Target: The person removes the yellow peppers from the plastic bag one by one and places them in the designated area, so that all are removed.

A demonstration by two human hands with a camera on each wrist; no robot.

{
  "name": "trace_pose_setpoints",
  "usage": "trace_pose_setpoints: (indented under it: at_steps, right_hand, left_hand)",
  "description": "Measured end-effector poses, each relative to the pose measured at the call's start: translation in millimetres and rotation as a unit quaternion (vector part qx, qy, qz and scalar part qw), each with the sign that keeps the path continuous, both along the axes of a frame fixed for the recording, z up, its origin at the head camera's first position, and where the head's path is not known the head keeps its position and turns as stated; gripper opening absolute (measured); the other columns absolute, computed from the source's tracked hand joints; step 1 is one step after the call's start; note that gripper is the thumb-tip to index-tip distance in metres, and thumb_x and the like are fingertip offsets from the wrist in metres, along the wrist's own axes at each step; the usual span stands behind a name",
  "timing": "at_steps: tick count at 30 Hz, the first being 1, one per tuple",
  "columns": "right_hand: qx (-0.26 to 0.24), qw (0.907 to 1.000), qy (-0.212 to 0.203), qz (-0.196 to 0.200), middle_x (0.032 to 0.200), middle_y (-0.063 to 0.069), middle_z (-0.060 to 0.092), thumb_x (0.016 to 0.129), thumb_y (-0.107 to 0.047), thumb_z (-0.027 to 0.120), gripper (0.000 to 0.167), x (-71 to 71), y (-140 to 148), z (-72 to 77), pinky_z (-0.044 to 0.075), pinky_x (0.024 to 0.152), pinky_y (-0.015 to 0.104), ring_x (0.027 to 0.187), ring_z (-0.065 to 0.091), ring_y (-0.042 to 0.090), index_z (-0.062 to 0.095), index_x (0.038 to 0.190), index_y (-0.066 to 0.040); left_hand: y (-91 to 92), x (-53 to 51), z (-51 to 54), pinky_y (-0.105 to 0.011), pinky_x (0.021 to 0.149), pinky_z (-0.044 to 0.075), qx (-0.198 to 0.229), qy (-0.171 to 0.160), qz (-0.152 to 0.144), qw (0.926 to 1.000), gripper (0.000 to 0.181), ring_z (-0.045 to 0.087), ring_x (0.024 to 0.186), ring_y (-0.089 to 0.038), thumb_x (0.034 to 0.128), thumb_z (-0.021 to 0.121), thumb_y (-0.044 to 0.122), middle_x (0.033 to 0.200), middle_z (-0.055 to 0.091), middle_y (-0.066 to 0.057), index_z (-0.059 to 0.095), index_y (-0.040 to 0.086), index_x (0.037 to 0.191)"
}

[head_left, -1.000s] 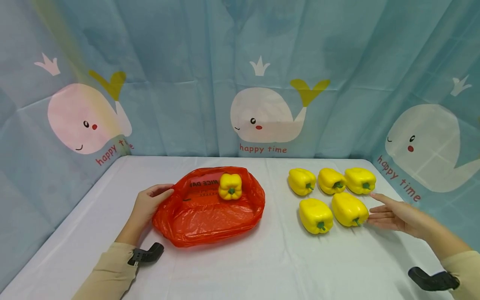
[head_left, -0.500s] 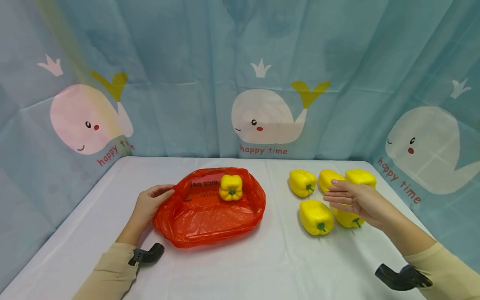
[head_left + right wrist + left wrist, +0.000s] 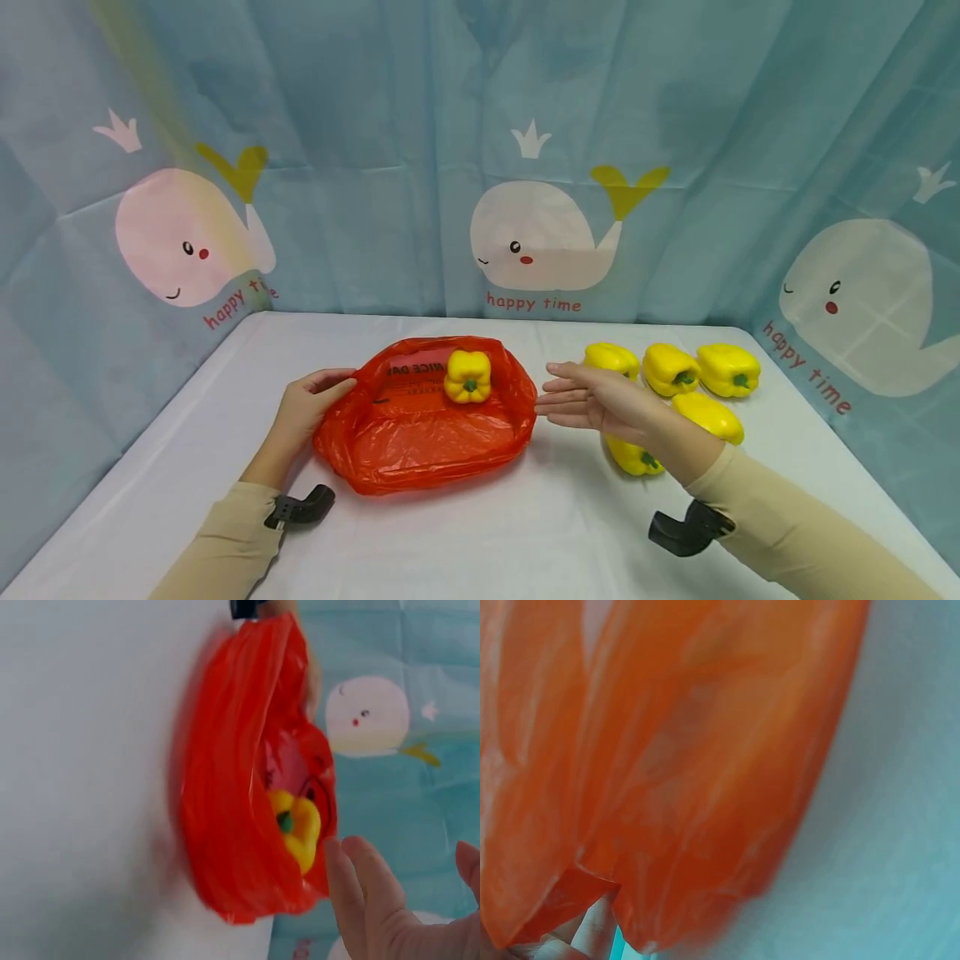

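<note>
A red plastic bag (image 3: 420, 450) lies spread open on the white table, with one yellow bell pepper (image 3: 468, 377) inside near its back right. My left hand (image 3: 306, 410) pinches the bag's left rim between thumb and fingers; in the left wrist view the bag (image 3: 705, 772) hides most of that hand. Beside the bag's right edge is my right hand (image 3: 609, 402), fingers straight and holding nothing. Several yellow bell peppers (image 3: 729, 370) sit to the right of the bag. Two of them are partly covered by my right hand and forearm.
The white tablecloth (image 3: 480, 542) stretches in front of the bag. A blue curtain (image 3: 360, 233) with printed whales closes off the back and both sides. Each wrist wears a black camera mount, such as the right one (image 3: 688, 528).
My right hand has moved left from the far side of the loose peppers, over them, to the bag's right edge. The left hand stays on the bag. The head view has shifted slightly.
</note>
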State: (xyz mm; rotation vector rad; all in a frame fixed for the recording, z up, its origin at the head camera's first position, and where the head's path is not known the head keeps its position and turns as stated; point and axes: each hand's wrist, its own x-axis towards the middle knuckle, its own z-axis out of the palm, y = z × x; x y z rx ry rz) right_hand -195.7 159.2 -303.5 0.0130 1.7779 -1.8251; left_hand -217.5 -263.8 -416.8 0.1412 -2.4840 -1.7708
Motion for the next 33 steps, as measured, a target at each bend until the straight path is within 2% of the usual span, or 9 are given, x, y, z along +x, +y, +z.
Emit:
trace_pose_setpoints:
  at_steps: [4,7,10,14,20,22,28,33]
  right_hand:
    - [-0.013,0.9995,-0.023,0.015,0.151,0.031,0.040,0.103,-0.041,0.049,0.068,-7.8,-26.2,-6.2,0.054,0.097,0.036,0.130,0.057,0.037,0.031,0.150,0.004]
    - [-0.017,0.9986,-0.048,0.016,0.151,0.031,0.041,0.102,-0.043,0.050,0.072,-11.9,-43.4,-12.0,0.051,0.101,0.037,0.133,0.054,0.038,0.031,0.149,0.008]
    - [-0.014,0.9975,-0.070,0.005,0.148,0.030,0.045,0.099,-0.045,0.054,0.075,-14.5,-60.2,-19.0,0.048,0.105,0.040,0.133,0.053,0.038,0.034,0.146,0.010]
    - [-0.021,0.9940,-0.103,-0.030,0.148,0.030,0.045,0.097,-0.046,0.059,0.078,-18.1,-79.8,-29.4,0.047,0.108,0.042,0.133,0.053,0.039,0.033,0.145,0.010]
    - [-0.055,0.9836,-0.143,-0.095,0.150,0.033,0.038,0.094,-0.050,0.062,0.091,-19.2,-101.1,-45.5,0.045,0.110,0.043,0.134,0.050,0.043,0.022,0.148,0.012]
    - [-0.064,0.9808,-0.147,-0.110,0.150,0.033,0.036,0.093,-0.050,0.063,0.093,-18.9,-107.2,-49.1,0.045,0.111,0.044,0.135,0.049,0.044,0.020,0.149,0.012]
    - [-0.088,0.9744,-0.147,-0.146,0.150,0.034,0.034,0.094,-0.048,0.063,0.092,-23.3,-122.0,-55.8,0.044,0.111,0.045,0.136,0.046,0.046,0.016,0.150,0.008]
    - [-0.088,0.9699,-0.151,-0.170,0.148,0.034,0.036,0.094,-0.047,0.064,0.089,-27.5,-127.9,-60.6,0.045,0.110,0.046,0.134,0.048,0.047,0.019,0.149,0.006]
  left_hand:
    - [-0.1,-0.3,-0.3,-0.009,0.082,0.052,-0.012,-0.003,0.003,0.9999,0.056,0.056,0.097,0.006,0.0944,0.066,0.042,0.114,0.068,0.009,0.060,0.003,0.134]
    - [0.1,0.1,-0.5,-0.009,0.082,0.052,-0.015,-0.006,0.002,0.9999,0.056,0.056,0.097,0.006,0.0946,0.066,0.042,0.119,0.068,0.003,0.060,0.003,0.134]
    - [-0.2,0.5,-0.2,-0.010,0.083,0.052,-0.012,-0.007,0.001,0.9999,0.056,0.057,0.097,0.006,0.0947,0.065,0.042,0.120,0.068,0.002,0.060,0.004,0.134]
    - [-0.5,0.5,0.4,-0.009,0.083,0.052,-0.012,-0.006,0.000,0.9999,0.056,0.057,0.097,0.006,0.0944,0.065,0.043,0.120,0.068,0.003,0.060,0.004,0.134]
    - [-1.0,-0.4,-0.6,-0.010,0.083,0.052,-0.008,-0.005,-0.001,1.0000,0.056,0.057,0.097,0.006,0.0940,0.066,0.043,0.118,0.068,0.006,0.061,0.004,0.133]
    - [-1.0,-0.4,-0.8,-0.010,0.083,0.052,-0.007,-0.005,-0.001,1.0000,0.056,0.057,0.097,0.006,0.0940,0.066,0.043,0.119,0.068,0.004,0.061,0.004,0.134]
    - [-0.8,-0.1,0.3,-0.010,0.083,0.052,-0.011,-0.011,0.000,0.9999,0.057,0.057,0.099,0.004,0.0942,0.065,0.045,0.130,0.064,-0.010,0.060,0.005,0.135]
    - [-0.2,-0.4,0.8,-0.011,0.083,0.053,-0.009,-0.015,0.001,0.9998,0.058,0.057,0.100,0.003,0.0940,0.065,0.045,0.132,0.063,-0.012,0.060,0.005,0.135]
